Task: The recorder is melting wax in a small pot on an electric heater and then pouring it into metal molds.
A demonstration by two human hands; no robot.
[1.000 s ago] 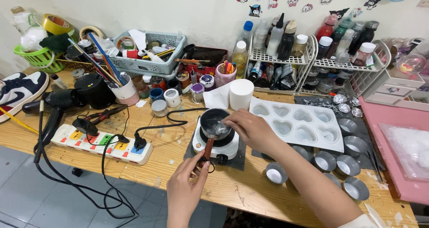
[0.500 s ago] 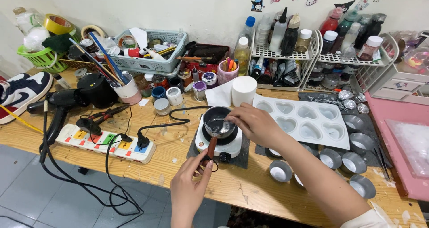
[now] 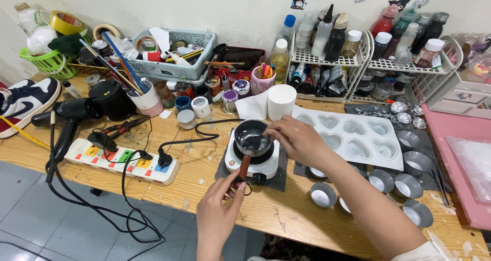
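A small black pot (image 3: 251, 137) with a brown wooden handle (image 3: 244, 166) sits on a white electric hot plate (image 3: 253, 161) at the middle of the wooden table (image 3: 199, 158). My left hand (image 3: 219, 212) pinches the near end of that handle. My right hand (image 3: 297, 140) is at the pot's right rim, fingers closed on a thin stirring tool that dips into the shiny liquid; the tool itself is barely visible.
A white heart-shaped mould tray (image 3: 358, 138) lies right of the pot, with several small metal tins (image 3: 406, 186) beyond it. A power strip (image 3: 125, 161), black hair dryer (image 3: 66, 115), white cylinder (image 3: 281, 101), bottle racks (image 3: 327, 56) and a pink board (image 3: 455, 153) surround the work area.
My right hand has shifted around the pot's rim while stirring. The view has drifted slightly; my left hand stays on the handle.
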